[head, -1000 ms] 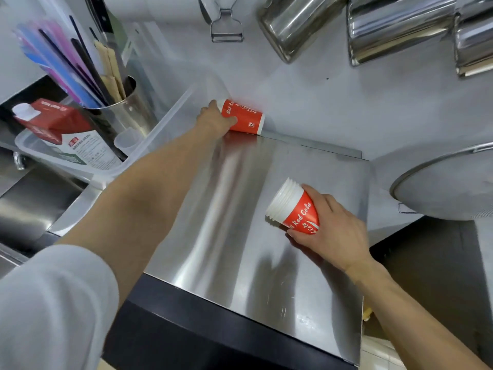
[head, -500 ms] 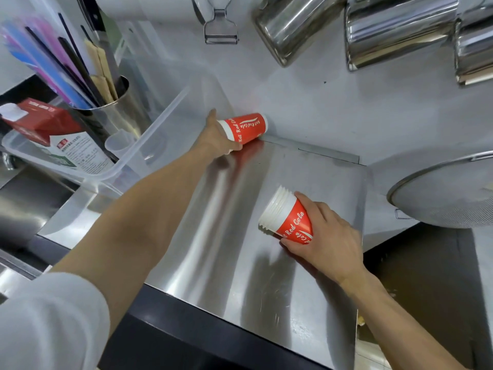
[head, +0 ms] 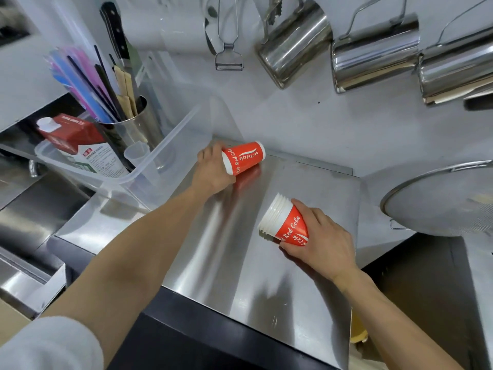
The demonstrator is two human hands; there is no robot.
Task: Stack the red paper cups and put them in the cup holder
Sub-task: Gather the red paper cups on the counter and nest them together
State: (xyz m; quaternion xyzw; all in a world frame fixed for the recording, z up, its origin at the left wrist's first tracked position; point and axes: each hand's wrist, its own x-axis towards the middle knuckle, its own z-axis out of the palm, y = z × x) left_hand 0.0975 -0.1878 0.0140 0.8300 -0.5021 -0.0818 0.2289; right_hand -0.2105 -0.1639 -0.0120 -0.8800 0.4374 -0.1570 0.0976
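Now left hand (head: pixel 213 169) fingers around single cup (head: pixel 244 160), right hand (head: pixel 324 244) fingers around cup stack (head: pixel 285 227).

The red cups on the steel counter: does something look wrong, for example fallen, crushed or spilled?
Nothing looks damaged or spilled. The single red cup lies on its side near the wall, gripped at its rim by the left hand. The right hand holds the nested stack of cups, tilted, on the steel counter.

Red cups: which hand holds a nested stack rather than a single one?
The right hand holds the stack of red cups, several white rims showing at its mouth. The left hand holds a single red cup near the wall.
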